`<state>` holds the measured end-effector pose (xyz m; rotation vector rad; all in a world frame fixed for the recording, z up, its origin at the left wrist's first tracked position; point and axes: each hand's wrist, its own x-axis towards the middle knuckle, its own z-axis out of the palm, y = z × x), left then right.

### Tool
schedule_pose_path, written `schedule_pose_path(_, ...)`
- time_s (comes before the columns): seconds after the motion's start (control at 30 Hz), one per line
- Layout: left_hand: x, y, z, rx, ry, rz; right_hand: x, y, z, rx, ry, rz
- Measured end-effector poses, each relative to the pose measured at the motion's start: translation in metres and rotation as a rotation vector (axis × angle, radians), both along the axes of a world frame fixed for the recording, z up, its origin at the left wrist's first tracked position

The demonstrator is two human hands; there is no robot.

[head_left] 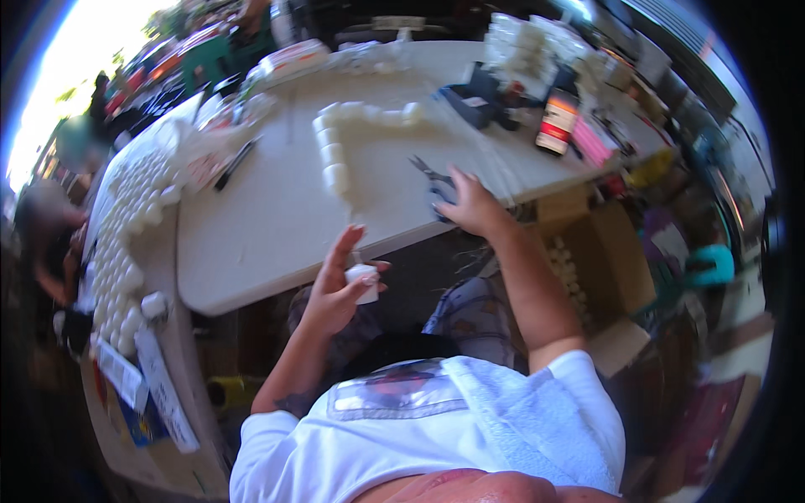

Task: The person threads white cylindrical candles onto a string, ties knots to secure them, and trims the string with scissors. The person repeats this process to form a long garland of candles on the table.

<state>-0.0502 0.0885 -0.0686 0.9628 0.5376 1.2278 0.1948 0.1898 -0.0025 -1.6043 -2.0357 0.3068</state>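
My left hand (340,285) is raised just off the near edge of the white table (268,218) and holds a small white jar (364,282) between thumb and fingers. My right hand (471,204) rests on the table near its front right edge, its fingers on the dark handles of a pair of scissors (433,178) whose blades point away from me. A bent row of white jars (335,155) lies on the table just beyond and left of the scissors.
Many white jars (134,210) cover a second table at the left, with a black marker (235,163) nearby. Boxes, a dark tray (474,105) and a red-and-black carton (557,121) crowd the far right. An open cardboard box (599,260) stands on the floor at my right.
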Motion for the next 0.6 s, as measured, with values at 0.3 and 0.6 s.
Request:
schedule_pose_path(0.3, 0.051, 0.009, 0.002, 0.265, 0.322, 0.005, -0.026, -0.075, -0.101, -0.417, 1.205, 0.517)
schedule_pose_path(0.6, 0.020, 0.009, 0.011, 0.090, 0.400, 0.176, 0.124, -0.059, -0.121, -0.150, 1.871, -0.528)
